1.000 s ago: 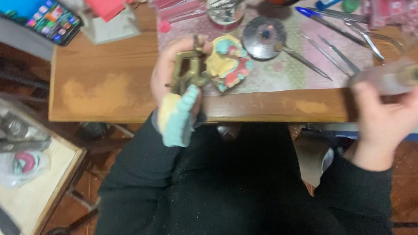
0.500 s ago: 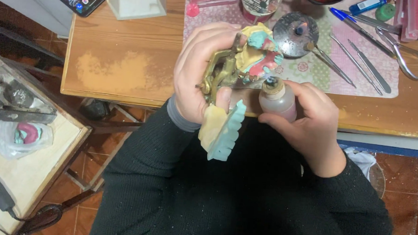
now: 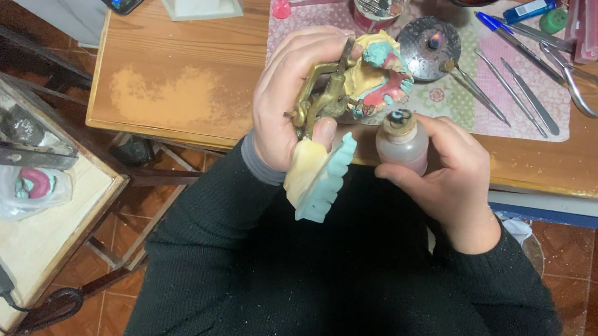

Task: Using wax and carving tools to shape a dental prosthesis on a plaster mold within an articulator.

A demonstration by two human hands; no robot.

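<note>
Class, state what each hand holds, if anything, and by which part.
Left hand grips the brass articulator with dental casts by its metal frame. Right hand holds the small bottle around its body.

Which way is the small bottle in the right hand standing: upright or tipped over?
Upright. The bottle stands with its neck upward in the right hand, beside the brass frame held by the left hand.

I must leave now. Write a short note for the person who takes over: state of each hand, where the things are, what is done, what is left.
Left hand: grips the brass articulator with the open dental models, above the table edge.
Right hand: holds the small bottle upright just below the models; top looks open.
Lit burner and metal instruments lie on the mat behind.
Done: bottle at the models.
Left: I cannot tell whether liquid is applied; likely that.
</note>
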